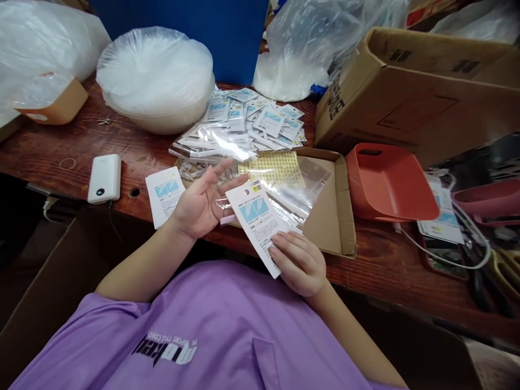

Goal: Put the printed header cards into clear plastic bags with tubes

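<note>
My right hand [301, 261] grips a printed packaging card [257, 222] by its lower right edge. The card is white with a blue picture, small text, a hang hole and a yellow mark. My left hand [205, 203] is open, palm up, beside the card's upper left edge; its fingers are spread over clear plastic. A stack of similar cards [163, 192] lies left of that hand. Behind the held card, a sheet of small yellow stickers [278, 165] and clear plastic bags [314, 181] rest in a shallow cardboard tray [343, 216].
A heap of packed cards [268, 119] lies at the back. Left stand a plastic-covered bowl [162, 116] and a white power bank [104, 179] with a cable. To the right are an orange-red bin [390, 184], a large cardboard box [418, 103] and scissors [506, 271].
</note>
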`<state>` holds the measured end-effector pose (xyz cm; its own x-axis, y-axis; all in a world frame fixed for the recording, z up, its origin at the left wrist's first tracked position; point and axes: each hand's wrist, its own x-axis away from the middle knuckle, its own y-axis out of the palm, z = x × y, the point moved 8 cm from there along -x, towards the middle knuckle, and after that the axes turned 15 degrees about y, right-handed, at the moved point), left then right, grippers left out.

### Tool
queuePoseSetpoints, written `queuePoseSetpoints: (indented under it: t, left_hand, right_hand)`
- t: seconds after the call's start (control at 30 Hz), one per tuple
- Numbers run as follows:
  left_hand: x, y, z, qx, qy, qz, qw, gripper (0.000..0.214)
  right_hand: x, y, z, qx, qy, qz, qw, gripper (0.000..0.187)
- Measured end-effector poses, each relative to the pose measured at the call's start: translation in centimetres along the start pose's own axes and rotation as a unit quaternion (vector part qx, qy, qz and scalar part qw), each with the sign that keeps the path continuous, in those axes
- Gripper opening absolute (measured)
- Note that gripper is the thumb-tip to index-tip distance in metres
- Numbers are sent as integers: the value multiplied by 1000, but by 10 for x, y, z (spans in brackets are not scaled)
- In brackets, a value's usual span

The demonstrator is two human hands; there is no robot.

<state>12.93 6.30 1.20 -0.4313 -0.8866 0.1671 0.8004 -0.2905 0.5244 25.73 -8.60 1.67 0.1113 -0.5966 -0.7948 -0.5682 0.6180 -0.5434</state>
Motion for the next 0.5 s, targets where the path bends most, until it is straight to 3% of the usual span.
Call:
queuePoseSetpoints:
  t: [0.13, 0.27, 0.37, 0.5]
  left_hand:
    - [6, -1, -3, 37, -24, 14, 999, 44]
    - [3, -15, -1, 39, -7, 57, 998, 43]
    - [1, -21, 2, 54, -3, 35, 998, 45]
    - [4, -24, 8, 51, 7, 3, 999, 46]
  right_hand:
    - [-4, 9, 6, 32, 23, -12, 999, 29]
    - [-15, 2, -17, -17, -50, -19, 998, 16]
    - [-22, -2, -36, -70, -108, -47, 991, 8]
    - [-28, 3, -39, -54, -117, -48, 990, 9]
